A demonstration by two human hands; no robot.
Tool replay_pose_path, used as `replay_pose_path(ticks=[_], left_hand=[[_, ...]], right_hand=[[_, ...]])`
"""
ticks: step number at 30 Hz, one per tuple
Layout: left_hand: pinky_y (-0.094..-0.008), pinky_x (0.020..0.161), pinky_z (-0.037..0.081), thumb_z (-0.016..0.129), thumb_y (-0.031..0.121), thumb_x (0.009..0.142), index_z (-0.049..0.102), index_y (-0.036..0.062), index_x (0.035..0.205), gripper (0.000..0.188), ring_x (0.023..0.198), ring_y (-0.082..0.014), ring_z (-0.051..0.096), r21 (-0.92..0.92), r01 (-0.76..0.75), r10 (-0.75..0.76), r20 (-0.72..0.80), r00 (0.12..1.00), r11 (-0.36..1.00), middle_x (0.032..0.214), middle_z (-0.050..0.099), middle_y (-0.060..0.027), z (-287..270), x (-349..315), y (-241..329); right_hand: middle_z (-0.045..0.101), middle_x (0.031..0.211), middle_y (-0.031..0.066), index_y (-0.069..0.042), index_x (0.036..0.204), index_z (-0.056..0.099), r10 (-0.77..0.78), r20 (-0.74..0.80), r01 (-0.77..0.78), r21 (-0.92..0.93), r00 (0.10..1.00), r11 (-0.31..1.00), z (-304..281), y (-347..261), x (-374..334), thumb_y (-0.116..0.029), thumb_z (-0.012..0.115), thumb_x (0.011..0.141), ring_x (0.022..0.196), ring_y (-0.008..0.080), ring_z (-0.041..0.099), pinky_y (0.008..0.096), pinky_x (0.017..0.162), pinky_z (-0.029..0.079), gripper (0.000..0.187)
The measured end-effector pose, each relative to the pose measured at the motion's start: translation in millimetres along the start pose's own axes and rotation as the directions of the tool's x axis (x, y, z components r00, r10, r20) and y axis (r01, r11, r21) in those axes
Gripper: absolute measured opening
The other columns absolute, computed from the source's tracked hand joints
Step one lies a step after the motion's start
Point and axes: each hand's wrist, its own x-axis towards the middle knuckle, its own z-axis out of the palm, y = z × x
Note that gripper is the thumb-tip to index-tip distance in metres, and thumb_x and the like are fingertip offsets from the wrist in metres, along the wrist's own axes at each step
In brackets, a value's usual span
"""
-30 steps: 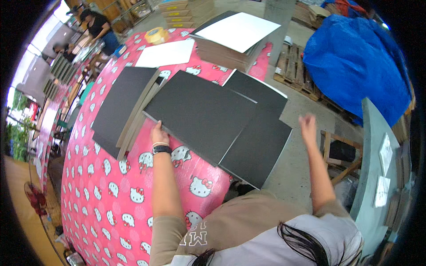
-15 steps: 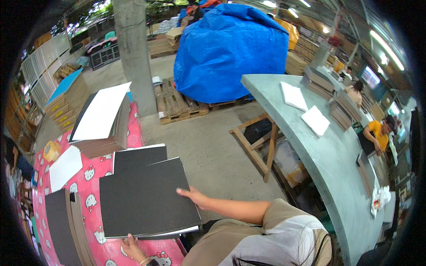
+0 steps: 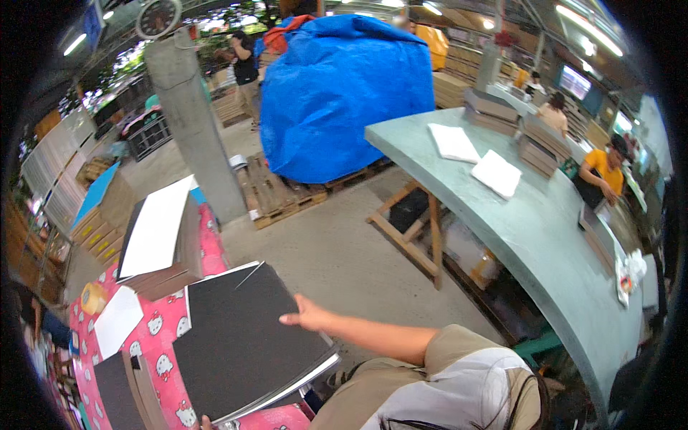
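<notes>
A stack of large black sheets (image 3: 251, 337) with white edges lies on the near part of the pink patterned tablecloth (image 3: 166, 358). My right hand (image 3: 308, 314) grips the stack's right edge, thumb on the top face and the other fingers along the side and partly hidden. At the near left corner of the stack only the fingertips of my left hand (image 3: 205, 423) show, against the edge; the rest is cut off by the picture's rim. A thin white sliver shows near the stack's far right corner.
A tall board pile topped by a white sheet (image 3: 154, 236) stands at the table's far end. Left are a tape roll (image 3: 93, 297), a white paper (image 3: 118, 322) and more dark boards (image 3: 118, 390). A grey-green table (image 3: 502, 208) curves along the right. People work beyond.
The upper black sheets have shifted away from me and now nearly line up with those beneath. My left hand has slid mostly out of view. The whole view has turned and tilted upward.
</notes>
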Motion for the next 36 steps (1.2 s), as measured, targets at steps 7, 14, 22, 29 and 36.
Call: replay_pose_path(ticks=[7, 14, 22, 29, 36], left_hand=[[-0.0239, 0.056, 0.047, 0.068, 0.009, 0.072, 0.049, -0.0011, 0.081, 0.023, 0.062, -0.0152, 0.058, -0.133, 0.389, -0.356, 0.214, 0.909, 0.912, 0.072, 0.058, -0.0048, 42.8, -114.8, -6.5], [-0.0386, 0.084, 0.042, 0.067, 0.035, 0.074, 0.042, -0.0074, 0.116, 0.064, 0.099, -0.028, 0.052, -0.07, -0.04, 0.023, -0.232, 0.972, 0.997, 0.104, 0.056, -0.0202, 86.7, -102.4, -79.3], [-0.0438, 0.094, 0.032, 0.066, 0.039, 0.071, 0.044, -0.0006, 0.119, 0.066, 0.111, -0.0355, 0.043, 0.011, -0.106, 0.104, -0.341, 0.934, 0.994, 0.116, 0.049, -0.0221, 120.9, -61.9, -65.4], [-0.0396, 0.087, 0.039, 0.064, 0.033, 0.074, 0.048, -0.0002, 0.116, 0.056, 0.099, -0.0338, 0.052, -0.066, -0.113, 0.095, -0.237, 0.967, 0.991, 0.106, 0.055, -0.0214, 65.1, -24.3, -100.5], [-0.0369, 0.088, 0.038, 0.062, 0.033, 0.074, 0.044, -0.0011, 0.12, 0.061, 0.104, -0.0308, 0.047, 0.071, 0.054, -0.053, -0.007, 0.999, 0.996, 0.113, 0.049, -0.0218, 26.6, -15.4, -71.8]], right_hand=[[0.057, 0.108, 0.0208, 0.005, 0.118, 0.046, 0.064, 0.468, 0.213, -0.515, 0.881, 0.831, -13.8, -102.9, 114.5, -0.044, 0.067, 0.07, 0.094, 0.0283, 0.058, 0.0387, 0.082, 0.045, 0.072], [0.055, 0.111, 0.0203, 0.0, 0.109, 0.056, -0.181, 0.538, 0.567, -0.76, 0.823, 0.317, 29.9, -32.5, 201.0, -0.055, 0.067, 0.063, 0.106, 0.0358, 0.048, 0.0409, 0.091, 0.037, 0.073], [0.05, 0.12, 0.017, 0.003, 0.125, 0.039, 0.382, 0.448, -0.14, -0.484, 0.808, 0.864, -13.7, -8.6, 226.2, -0.05, 0.066, 0.071, 0.11, 0.0285, 0.047, 0.0375, 0.094, 0.034, 0.081], [0.056, 0.107, 0.0155, 0.001, 0.12, 0.045, 0.514, 0.356, -0.085, -0.754, 0.781, 0.651, -43.8, -1.5, 181.0, -0.057, 0.064, 0.067, 0.098, 0.0275, 0.053, 0.0399, 0.087, 0.035, 0.081], [0.058, 0.103, 0.0177, 0.006, 0.117, 0.047, 0.363, 0.266, -0.204, -0.48, 0.893, 0.853, -19.3, 35.8, 120.4, -0.056, 0.062, 0.07, 0.094, 0.0263, 0.056, 0.0374, 0.081, 0.042, 0.079]])
